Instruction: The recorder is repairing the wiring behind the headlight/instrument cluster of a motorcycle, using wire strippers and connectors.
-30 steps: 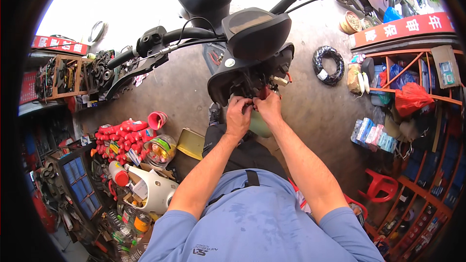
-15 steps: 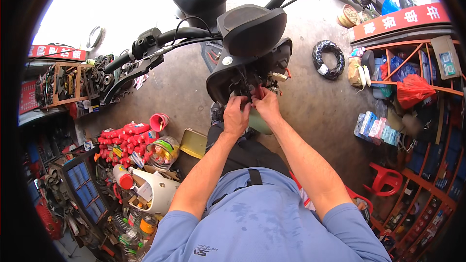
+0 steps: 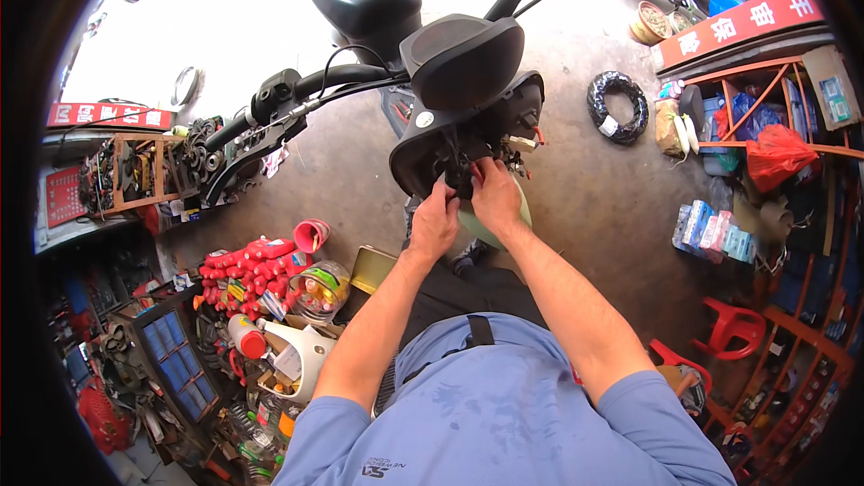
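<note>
In front of me stands an electric scooter, its dark dashboard [image 3: 463, 63] between the handlebars. Below that, the black front housing [image 3: 416, 157] is open, with dark wires and parts inside. Both my hands reach into this cavity. My left hand [image 3: 436, 220] is closed at the left of the opening, fingertips bent toward the wiring; what they pinch is hidden. Beside it, my right hand [image 3: 498, 202] is closed around a small red thing, perhaps a tool handle, mostly covered by the fingers. A pale green panel [image 3: 517, 216] shows behind my right hand.
A black wrapped tyre [image 3: 618, 108] lies on the floor to the right, near stacked tissue packs [image 3: 715, 232] and a red plastic stool [image 3: 731, 328]. At left are red bottles [image 3: 252, 274], a pink bucket [image 3: 311, 235], a clear jar [image 3: 319, 292] and a white shell-like part [image 3: 310, 355].
My view has shifted slightly, so the surroundings sit a little differently. My left hand has moved slightly apart from my right; both stay at the housing.
</note>
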Action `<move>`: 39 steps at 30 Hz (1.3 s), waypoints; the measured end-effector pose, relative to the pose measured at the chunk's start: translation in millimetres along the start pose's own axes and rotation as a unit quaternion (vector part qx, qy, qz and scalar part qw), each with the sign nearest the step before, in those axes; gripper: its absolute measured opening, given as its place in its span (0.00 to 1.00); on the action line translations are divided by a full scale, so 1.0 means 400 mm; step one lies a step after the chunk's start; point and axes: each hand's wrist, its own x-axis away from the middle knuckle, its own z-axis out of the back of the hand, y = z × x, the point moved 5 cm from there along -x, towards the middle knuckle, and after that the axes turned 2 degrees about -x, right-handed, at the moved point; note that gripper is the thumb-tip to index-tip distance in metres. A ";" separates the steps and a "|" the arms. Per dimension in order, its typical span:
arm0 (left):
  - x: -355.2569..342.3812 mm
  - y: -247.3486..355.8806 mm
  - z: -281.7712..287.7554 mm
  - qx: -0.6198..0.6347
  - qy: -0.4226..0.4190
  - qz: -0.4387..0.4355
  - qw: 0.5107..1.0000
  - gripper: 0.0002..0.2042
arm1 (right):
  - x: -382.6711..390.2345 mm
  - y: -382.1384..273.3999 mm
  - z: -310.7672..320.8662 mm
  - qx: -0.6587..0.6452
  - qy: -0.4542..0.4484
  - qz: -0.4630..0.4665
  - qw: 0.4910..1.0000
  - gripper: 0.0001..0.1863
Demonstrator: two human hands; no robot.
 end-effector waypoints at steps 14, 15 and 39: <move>0.042 -0.045 0.015 0.025 -0.009 0.050 0.998 0.02 | 0.005 0.038 0.023 -0.015 0.008 -0.042 0.999 0.08; 0.049 -0.046 0.014 0.053 -0.023 0.060 0.996 0.02 | 0.005 0.041 0.020 -0.018 0.000 -0.041 0.999 0.08; 0.063 -0.085 -0.031 0.378 -0.010 0.260 0.888 0.06 | -0.022 0.064 -0.006 -0.022 -0.074 -0.024 0.997 0.10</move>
